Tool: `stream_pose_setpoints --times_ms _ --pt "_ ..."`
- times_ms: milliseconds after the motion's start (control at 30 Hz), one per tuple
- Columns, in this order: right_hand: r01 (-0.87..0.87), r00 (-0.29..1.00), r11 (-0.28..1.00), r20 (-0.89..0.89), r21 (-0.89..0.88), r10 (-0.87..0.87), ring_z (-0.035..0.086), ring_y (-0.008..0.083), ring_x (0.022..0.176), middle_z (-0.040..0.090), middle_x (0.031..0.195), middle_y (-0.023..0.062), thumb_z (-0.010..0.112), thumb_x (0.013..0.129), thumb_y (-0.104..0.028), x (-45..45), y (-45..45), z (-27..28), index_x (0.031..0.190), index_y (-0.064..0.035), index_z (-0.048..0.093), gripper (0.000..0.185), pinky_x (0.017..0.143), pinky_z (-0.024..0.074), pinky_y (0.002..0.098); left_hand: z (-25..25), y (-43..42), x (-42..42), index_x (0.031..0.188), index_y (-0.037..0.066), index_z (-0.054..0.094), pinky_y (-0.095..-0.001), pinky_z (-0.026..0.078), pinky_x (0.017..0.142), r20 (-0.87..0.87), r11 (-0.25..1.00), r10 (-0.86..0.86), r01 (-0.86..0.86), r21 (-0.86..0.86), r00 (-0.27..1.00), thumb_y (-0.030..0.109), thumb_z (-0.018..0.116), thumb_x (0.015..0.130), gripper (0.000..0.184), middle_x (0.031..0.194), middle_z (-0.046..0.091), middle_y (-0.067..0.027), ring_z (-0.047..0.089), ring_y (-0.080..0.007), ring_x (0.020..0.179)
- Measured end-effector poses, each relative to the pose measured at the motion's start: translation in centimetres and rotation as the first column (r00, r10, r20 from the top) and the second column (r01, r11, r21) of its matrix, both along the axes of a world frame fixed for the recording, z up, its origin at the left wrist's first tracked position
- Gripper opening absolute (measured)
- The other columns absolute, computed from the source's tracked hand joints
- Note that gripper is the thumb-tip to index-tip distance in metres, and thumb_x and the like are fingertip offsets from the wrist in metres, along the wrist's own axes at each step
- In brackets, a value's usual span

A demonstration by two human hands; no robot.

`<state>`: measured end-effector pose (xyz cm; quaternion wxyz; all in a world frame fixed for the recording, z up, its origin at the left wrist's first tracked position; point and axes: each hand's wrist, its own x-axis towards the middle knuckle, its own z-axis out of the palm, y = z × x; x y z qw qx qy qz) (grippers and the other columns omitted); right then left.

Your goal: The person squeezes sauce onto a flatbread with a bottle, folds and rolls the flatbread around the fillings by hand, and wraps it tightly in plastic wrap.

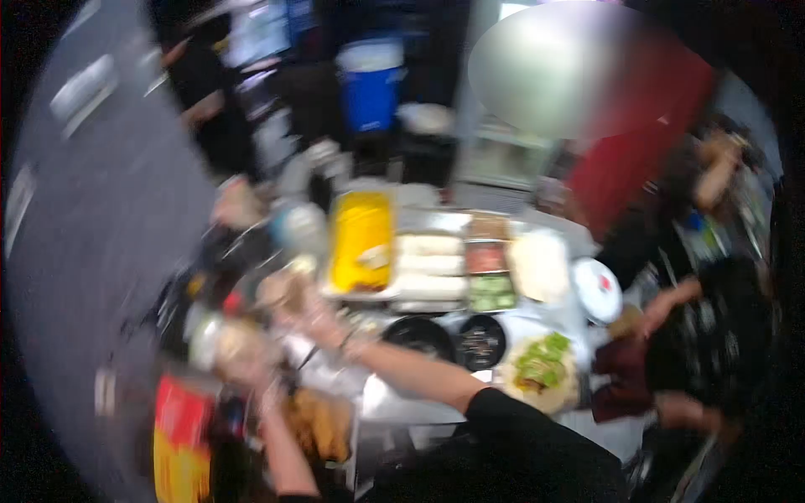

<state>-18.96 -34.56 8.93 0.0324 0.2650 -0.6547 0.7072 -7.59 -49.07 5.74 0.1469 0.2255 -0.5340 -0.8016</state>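
Our left hand [243,354] and right hand [303,307] are down-left of the yellow-filled tray [356,294], grips too blurry to tell tbh; the topped flatbread [541,366]'s down-right of it, probably for easy reach.

Round, cream-coloured flatbread [564,395]: leafy, light-green lettuce [543,356]. Round white lid [598,293]: red mark. Rectangular, pale-rimmed tray [360,294]: yellow interior. Tall bin [371,96]: blue body, white top. Rectangular package [182,432]: red upper section, yellow lower section.
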Motion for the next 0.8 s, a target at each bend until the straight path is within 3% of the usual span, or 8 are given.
stream_pose_setpoints --times_ms 300,400,467,533,567,633,700,800 --pt "0.120 0.876 0.957 -0.482 0.262 0.022 0.044 0.0374 0.129 0.043 0.140 0.0200 0.076 0.076 -0.035 17.1 15.7 11.9 0.144 -0.0016 0.028 0.090 0.110 0.0330 0.0455 7.6 17.3 10.2 0.139 -0.002 0.038 -0.0446 0.035 0.108 -0.144 0.772 -0.306 0.156 -0.617 0.941 0.046 0.077 0.071 0.092 0.137 0.048 -0.0164 0.047 -0.0291 0.126" --pt "-0.398 0.810 0.917 -0.475 -0.014 0.345 0.048 0.0352 0.125 0.046 0.137 0.0181 0.076 0.075 -0.036 20.9 22.1 16.0 0.141 -0.0041 0.034 0.085 0.109 0.0345 0.0455 9.2 21.7 12.3 0.140 -0.002 0.036 -0.0456 0.031 0.110 -0.142 0.684 -0.588 0.396 -0.612 0.796 0.051 0.077 0.071 0.096 0.138 0.047 -0.0163 0.045 -0.0290 0.128" --pt "-0.391 0.766 0.824 0.351 -0.410 0.538 0.052 0.0318 0.121 0.050 0.134 0.0150 0.076 0.076 -0.034 23.1 25.2 15.3 0.134 -0.0063 0.045 0.071 0.107 0.0382 0.0436 10.1 24.0 13.0 0.141 -0.002 0.035 -0.0463 0.029 0.112 -0.175 0.605 -0.739 0.527 -0.596 0.651 0.054 0.077 0.071 0.099 0.138 0.047 -0.0162 0.044 -0.0290 0.129" --pt "0.025 0.988 0.979 -0.156 0.203 0.007 0.055 0.0283 0.116 0.055 0.128 0.0119 0.065 0.085 -0.028 24.7 30.0 11.1 0.127 -0.0077 0.052 0.048 0.100 0.0455 0.0411 10.9 26.2 12.5 0.141 -0.002 0.034 -0.0469 0.027 0.113 -0.220 0.525 -0.838 0.627 -0.576 0.499 0.057 0.077 0.071 0.102 0.138 0.046 -0.0161 0.043 -0.0290 0.130" --pt "-0.192 0.966 0.971 0.205 0.144 0.160 0.056 0.0239 0.114 0.060 0.118 0.0092 0.061 0.088 -0.022 26.0 32.3 10.6 0.125 -0.0078 0.054 0.040 0.092 0.0506 0.0399 11.1 27.1 11.9 0.142 -0.003 0.034 -0.0473 0.026 0.114 -0.212 0.473 -0.874 0.668 -0.574 0.437 0.059 0.077 0.070 0.103 0.139 0.046 -0.0161 0.042 -0.0290 0.131" --pt "0.183 0.976 0.264 -0.142 0.947 -0.165 0.059 0.0295 0.109 0.060 0.119 0.0142 0.075 0.076 -0.029 29.0 38.5 11.8 0.128 -0.0069 0.052 0.061 0.095 0.0478 0.0415 12.7 29.4 11.3 0.146 -0.003 0.027 -0.0467 0.027 0.113 -0.101 0.385 -0.902 0.675 -0.629 0.420 0.072 0.071 0.066 0.118 0.138 0.048 -0.0174 0.041 -0.0307 0.133" --pt "0.358 0.723 0.564 0.161 0.744 -0.672 0.065 0.0243 0.096 0.064 0.110 0.0113 0.081 0.068 -0.031 32.1 44.0 12.9 0.126 -0.0084 0.052 0.069 0.084 0.0521 0.0417 10.2 30.2 10.2 0.144 0.002 0.035 -0.0417 0.035 0.109 -0.135 0.400 -0.910 0.740 -0.541 0.393 0.057 0.077 0.071 0.100 0.133 0.054 -0.0162 0.048 -0.0272 0.127" --pt "0.174 0.773 0.159 -0.034 0.972 -0.633 0.065 0.0313 0.096 0.065 0.106 0.0149 0.079 0.068 -0.034 33.5 52.0 10.8 0.122 -0.0106 0.052 0.065 0.080 0.0522 0.0436 5.6 30.6 10.1 0.134 0.006 0.047 -0.0384 0.040 0.104 -0.043 0.456 -0.881 0.819 -0.348 0.472 0.026 0.077 0.081 0.064 0.121 0.060 -0.0118 0.056 -0.0225 0.115"
